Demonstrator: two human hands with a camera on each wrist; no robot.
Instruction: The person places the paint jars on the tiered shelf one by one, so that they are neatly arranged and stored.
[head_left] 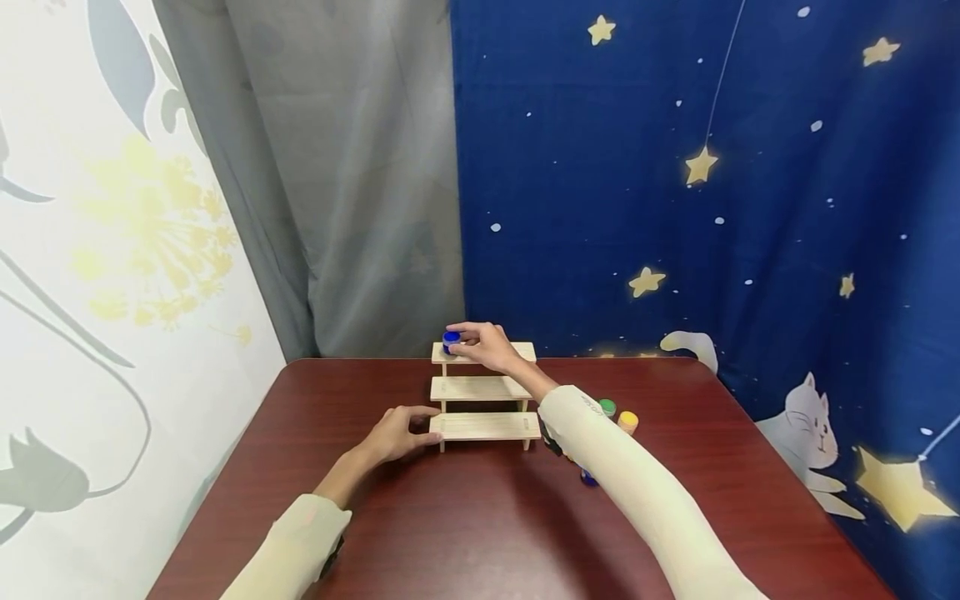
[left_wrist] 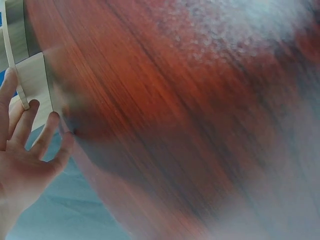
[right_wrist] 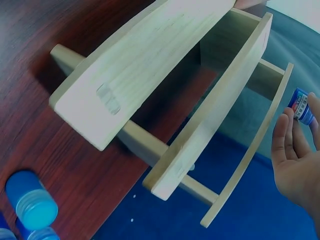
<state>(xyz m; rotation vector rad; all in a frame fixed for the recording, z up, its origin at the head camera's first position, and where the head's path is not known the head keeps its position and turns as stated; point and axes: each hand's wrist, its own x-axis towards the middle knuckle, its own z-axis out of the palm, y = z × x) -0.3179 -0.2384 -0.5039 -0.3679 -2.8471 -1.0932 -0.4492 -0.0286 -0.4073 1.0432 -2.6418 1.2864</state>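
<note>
A three-tier wooden stand (head_left: 483,427) stands on the table. In the head view my right hand (head_left: 487,346) pinches a small blue paint jar (head_left: 451,339) between thumb and fingers, at the left end of the top shelf. The right wrist view shows the printed label of this jar (right_wrist: 300,106) by the fingertips; whether its base touches the shelf I cannot tell. My left hand (head_left: 395,435) holds the left end of the lowest shelf, thumb at the front and fingers behind. In the left wrist view the fingertips (left_wrist: 32,104) meet the shelf end.
Right of the stand are a green-lidded jar (head_left: 607,407), a yellow-lidded jar (head_left: 628,422) and a dark blue jar (head_left: 588,478), partly behind the right sleeve. More blue jars (right_wrist: 32,200) show in the right wrist view. Curtains (head_left: 375,208) hang behind the red-brown table (head_left: 450,533).
</note>
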